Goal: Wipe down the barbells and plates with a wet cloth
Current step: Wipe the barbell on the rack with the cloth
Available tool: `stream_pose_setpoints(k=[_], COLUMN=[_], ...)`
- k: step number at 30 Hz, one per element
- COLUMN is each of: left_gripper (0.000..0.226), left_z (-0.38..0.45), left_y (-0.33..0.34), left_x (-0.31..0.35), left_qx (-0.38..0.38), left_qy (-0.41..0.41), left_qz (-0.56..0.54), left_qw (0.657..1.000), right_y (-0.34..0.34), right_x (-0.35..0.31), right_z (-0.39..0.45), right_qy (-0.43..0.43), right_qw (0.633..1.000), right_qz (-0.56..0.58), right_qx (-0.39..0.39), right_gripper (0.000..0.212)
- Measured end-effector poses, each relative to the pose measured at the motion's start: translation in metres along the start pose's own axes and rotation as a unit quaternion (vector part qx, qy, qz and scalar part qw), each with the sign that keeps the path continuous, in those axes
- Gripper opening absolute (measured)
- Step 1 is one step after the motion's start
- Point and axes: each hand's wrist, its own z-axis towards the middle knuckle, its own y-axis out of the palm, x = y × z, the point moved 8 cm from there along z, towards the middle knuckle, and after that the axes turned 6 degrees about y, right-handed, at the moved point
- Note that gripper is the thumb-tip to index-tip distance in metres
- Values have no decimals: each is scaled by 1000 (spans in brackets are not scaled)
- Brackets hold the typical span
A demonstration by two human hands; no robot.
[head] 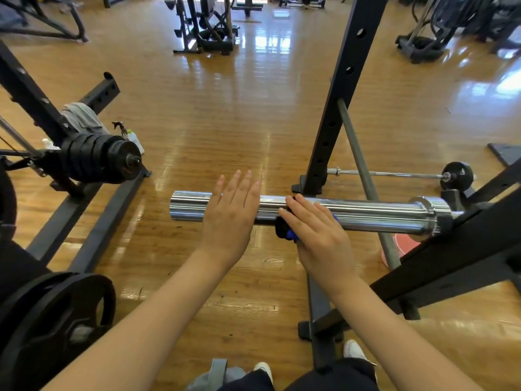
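A glossy wooden floor (pixel 225 114) fills most of the frame, with dark exercise machines (pixel 208 26) along the top edge. A black rack upright (pixel 342 88) with a row of holes rises from right of centre to the top edge, and a thinner grey bar (pixel 363 170) leans against it. From the right edge a black rack arm (pixel 465 249) carries the barbell, whose chrome sleeve (pixel 366 213) stretches leftward across the middle of the frame, its free end hanging above the floor. At left centre a stack of black plates (pixel 95 158) sits on a peg, a grey rag (pixel 81 117) draped on the frame above it and a small spray bottle (pixel 134 141) on the floor just behind. One large black plate (pixel 56 328) stands in the lower left corner. At right centre a second, thin barbell (pixel 394 174) lies on the floor with a small black plate (pixel 458 176) at its far end. A pink disc (pixel 403 246) peeks out below the sleeve's collar. The left hand (pixel 231 213) lies flat with straight fingers over the sleeve near its free end. The right hand (pixel 318 235) presses a blue-and-black cloth (pixel 286 230) against the sleeve just beside it, fingers extended over the cloth. White shoes (pixel 353 349) show at the bottom edge.
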Motion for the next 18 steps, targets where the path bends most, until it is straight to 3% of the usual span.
stream_pose_setpoints(k=[3,6,14,18], left_gripper=[64,62,61,62], left_z=[1,2,1,1], left_y=[-1,-2,-2,-3], left_x=[0,0,0,1], left_qx=[2,5,0,-2], left_qy=[-22,-29,-47,-55], left_qz=[-16,-25,-28,-30], left_qw=[1000,999,998,998], right_y=[-28,-46,-9,0], right_x=[13,11,1,-5], right_z=[4,20,45,31], right_qy=[76,86,130,117], right_qw=[996,992,981,979], right_qz=[35,-2,-138,-154], right_qx=[38,87,-36,-63], right_gripper=[54,39,22,41])
